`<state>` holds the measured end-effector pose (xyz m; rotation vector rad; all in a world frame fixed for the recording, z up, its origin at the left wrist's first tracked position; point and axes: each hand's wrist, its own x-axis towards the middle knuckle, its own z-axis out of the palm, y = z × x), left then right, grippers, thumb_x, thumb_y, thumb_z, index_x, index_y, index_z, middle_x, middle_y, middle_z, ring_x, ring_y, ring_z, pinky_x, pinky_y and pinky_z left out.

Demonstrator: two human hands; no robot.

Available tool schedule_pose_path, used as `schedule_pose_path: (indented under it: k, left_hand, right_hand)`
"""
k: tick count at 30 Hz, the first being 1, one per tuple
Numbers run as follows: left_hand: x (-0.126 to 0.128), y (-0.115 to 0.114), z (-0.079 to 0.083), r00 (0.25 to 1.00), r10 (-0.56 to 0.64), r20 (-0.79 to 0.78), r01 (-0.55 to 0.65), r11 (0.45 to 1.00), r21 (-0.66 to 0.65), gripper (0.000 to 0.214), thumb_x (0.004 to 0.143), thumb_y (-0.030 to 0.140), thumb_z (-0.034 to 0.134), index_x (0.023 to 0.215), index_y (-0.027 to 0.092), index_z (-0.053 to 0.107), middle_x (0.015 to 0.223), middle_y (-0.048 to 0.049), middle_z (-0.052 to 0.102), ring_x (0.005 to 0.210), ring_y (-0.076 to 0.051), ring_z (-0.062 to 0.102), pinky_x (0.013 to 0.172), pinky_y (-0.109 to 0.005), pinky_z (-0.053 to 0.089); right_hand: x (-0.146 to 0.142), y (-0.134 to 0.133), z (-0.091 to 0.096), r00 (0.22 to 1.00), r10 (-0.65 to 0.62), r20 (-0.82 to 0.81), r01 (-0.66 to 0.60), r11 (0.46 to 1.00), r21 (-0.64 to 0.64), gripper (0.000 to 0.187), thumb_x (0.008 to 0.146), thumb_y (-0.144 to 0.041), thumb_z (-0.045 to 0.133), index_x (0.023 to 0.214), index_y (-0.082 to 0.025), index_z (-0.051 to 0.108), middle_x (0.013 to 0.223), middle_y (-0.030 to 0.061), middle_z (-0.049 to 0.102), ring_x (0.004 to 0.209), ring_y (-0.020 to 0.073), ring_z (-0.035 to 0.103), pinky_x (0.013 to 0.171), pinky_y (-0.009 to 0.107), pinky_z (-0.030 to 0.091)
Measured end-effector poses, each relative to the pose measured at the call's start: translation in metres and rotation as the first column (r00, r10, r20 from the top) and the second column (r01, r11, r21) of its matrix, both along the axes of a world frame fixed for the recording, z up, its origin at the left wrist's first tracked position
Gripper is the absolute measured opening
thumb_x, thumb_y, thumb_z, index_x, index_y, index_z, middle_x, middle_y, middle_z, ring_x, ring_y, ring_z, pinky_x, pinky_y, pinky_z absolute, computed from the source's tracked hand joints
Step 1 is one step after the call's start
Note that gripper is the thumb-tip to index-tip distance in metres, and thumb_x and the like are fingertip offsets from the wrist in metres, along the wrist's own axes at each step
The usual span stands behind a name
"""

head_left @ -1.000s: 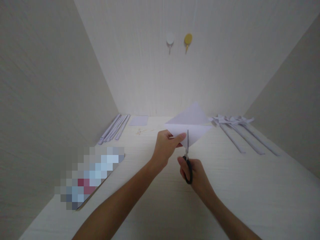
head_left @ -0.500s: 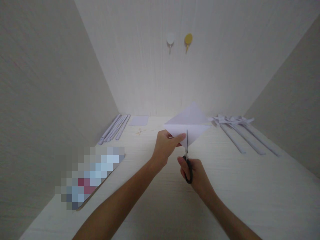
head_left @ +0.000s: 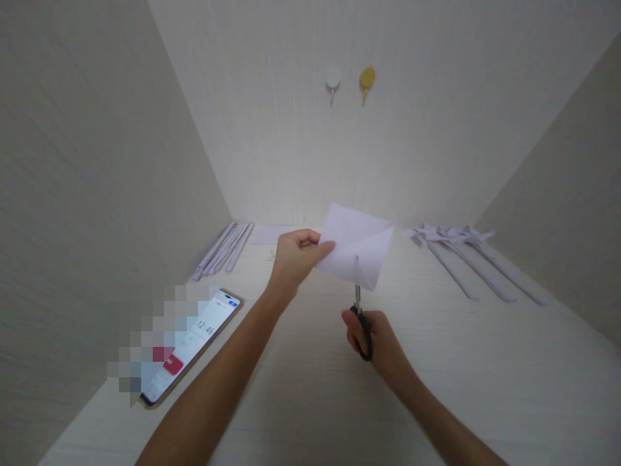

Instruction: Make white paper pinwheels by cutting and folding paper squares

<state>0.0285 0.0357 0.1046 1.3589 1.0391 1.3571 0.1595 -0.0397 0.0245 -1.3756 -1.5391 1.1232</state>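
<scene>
My left hand (head_left: 298, 259) pinches the left edge of a white sheet of paper (head_left: 347, 226), thumb on top. The sheet is creased across the middle and is held up above the table. Below it, my right hand (head_left: 381, 340) grips black-handled scissors (head_left: 363, 340), fingers through the loops. The scissors' blades point away from me and overlap the paper's lower edge; one blade shows in front of the sheet. Whether the blades are closed on the paper I cannot tell.
Rolled paper sticks (head_left: 226, 249) lie at the back left beside a flat paper square (head_left: 269, 234). At the right are more sticks with folded paper ends (head_left: 451, 234). A phone (head_left: 204, 340) lies at the left. White (head_left: 332, 79) and yellow (head_left: 367, 79) hooks hang on the back wall.
My left hand has moved left and slightly up, turning the paper from a diamond-like position to a more square one. My right hand stays nearly in place with the scissors.
</scene>
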Motion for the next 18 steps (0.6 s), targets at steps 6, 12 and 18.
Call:
schedule_pose_path:
  k: [6, 12, 18]
  left_hand:
    - [0.000, -0.003, -0.001, 0.965, -0.255, -0.067, 0.245, 0.960, -0.133, 0.017, 0.053, 0.023, 0.065, 0.064, 0.011, 0.059, 0.061, -0.0031, 0.062, 0.055, -0.011, 0.056, 0.051, -0.022, 0.044]
    - [0.003, -0.008, -0.002, 0.866, -0.475, -0.159, 0.440, 0.873, -0.211, 0.015, 0.056, 0.021, 0.063, 0.067, 0.010, 0.062, 0.065, -0.0061, 0.064, 0.057, -0.012, 0.057, 0.051, -0.022, 0.044]
    - [0.010, -0.006, -0.005, 0.981, -0.184, 0.057, 0.189, 0.977, -0.101, 0.024, 0.057, 0.025, 0.063, 0.075, 0.010, 0.061, 0.070, -0.0050, 0.063, 0.063, -0.012, 0.057, 0.059, -0.025, 0.047]
  right_hand:
    - [0.000, 0.000, 0.003, 0.998, -0.033, -0.058, 0.036, 0.998, 0.049, 0.054, 0.074, -0.057, 0.035, 0.037, -0.017, 0.037, 0.035, -0.0023, 0.034, 0.035, 0.0065, 0.033, 0.038, 0.022, 0.025]
    - [-0.002, 0.001, 0.003, 0.991, -0.040, -0.131, 0.044, 0.999, 0.028, 0.051, 0.072, -0.058, 0.036, 0.040, -0.018, 0.037, 0.036, -0.0028, 0.036, 0.035, 0.0062, 0.031, 0.038, 0.022, 0.024]
    - [-0.003, -0.001, 0.007, 0.991, 0.040, -0.128, -0.049, 0.997, -0.062, 0.057, 0.075, -0.060, 0.027, 0.044, -0.015, 0.043, 0.038, -0.0028, 0.035, 0.036, 0.0061, 0.033, 0.037, 0.021, 0.024]
